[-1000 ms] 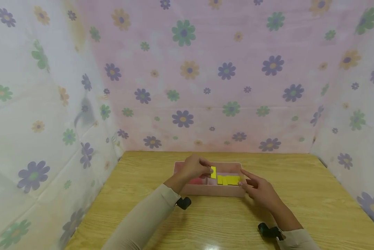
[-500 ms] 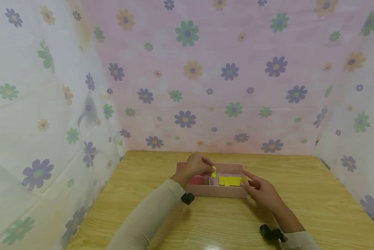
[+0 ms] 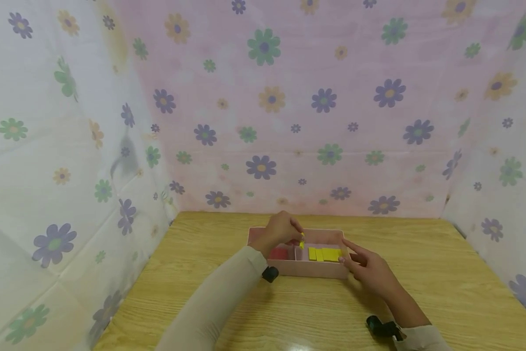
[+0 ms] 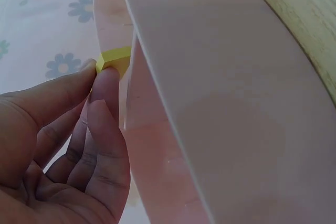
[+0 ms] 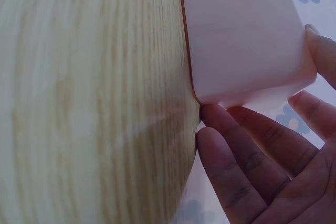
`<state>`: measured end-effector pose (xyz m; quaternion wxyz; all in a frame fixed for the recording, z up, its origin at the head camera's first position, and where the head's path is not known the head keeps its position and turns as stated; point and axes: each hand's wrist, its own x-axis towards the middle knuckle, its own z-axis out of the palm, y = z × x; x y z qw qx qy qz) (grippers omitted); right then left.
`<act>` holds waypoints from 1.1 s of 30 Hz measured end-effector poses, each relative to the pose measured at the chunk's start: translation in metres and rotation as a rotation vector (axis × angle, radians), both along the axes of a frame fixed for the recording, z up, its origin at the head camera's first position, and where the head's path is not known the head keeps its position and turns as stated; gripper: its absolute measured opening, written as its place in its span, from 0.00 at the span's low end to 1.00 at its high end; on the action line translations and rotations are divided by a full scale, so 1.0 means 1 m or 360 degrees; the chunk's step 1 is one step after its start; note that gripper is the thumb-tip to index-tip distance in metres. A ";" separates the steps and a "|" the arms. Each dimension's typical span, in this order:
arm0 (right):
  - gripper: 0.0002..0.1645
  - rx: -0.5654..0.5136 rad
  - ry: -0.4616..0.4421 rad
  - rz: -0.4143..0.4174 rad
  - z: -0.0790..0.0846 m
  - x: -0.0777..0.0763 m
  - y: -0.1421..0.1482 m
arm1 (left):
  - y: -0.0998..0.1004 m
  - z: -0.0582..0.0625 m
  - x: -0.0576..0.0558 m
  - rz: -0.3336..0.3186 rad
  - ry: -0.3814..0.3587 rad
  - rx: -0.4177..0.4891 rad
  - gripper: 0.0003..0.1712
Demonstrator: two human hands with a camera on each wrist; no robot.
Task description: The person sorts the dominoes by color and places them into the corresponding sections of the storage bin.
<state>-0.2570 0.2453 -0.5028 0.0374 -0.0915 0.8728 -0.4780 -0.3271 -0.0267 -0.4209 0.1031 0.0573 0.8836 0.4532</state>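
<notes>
A pink divided box [image 3: 307,269] sits on the wooden table. Over its middle, my left hand [image 3: 284,229] pinches a small yellow block [image 4: 113,59] between thumb and fingertips, just to the right of the divider [image 3: 295,253]. In the left wrist view the other fingers curl loosely below it. Several flat yellow blocks [image 3: 324,254] lie in a row in the right compartment. Something red [image 3: 278,253] shows in the left compartment, partly covered by my left hand. My right hand [image 3: 370,269] holds the box's right end, its thumb at the rim and fingertips against the end wall.
The wooden table [image 3: 228,312] extends around the box on all sides. Flowered cloth [image 3: 289,146] hangs behind it and along both sides. A black wrist device [image 3: 381,327] hangs below the right wrist, and another [image 3: 270,274] below the left.
My left hand has moved slightly right and turned, so the yellow block now shows a narrow edge instead of its broad face. The right hand keeps its place on the box.
</notes>
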 end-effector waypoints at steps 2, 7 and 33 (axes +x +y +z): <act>0.46 0.0000 0.0009 0.0000 0.000 0.000 0.000 | 0.002 -0.001 -0.003 -0.0012 0.0006 -0.0020 0.04; 0.46 -0.0014 0.0012 0.0000 -0.002 0.000 0.001 | 0.009 -0.004 -0.008 -0.0040 -0.0004 -0.0092 0.04; 0.46 -0.0066 -0.0056 0.0012 0.002 0.001 0.001 | 0.042 -0.006 -0.011 -0.0121 0.0208 -0.0936 0.18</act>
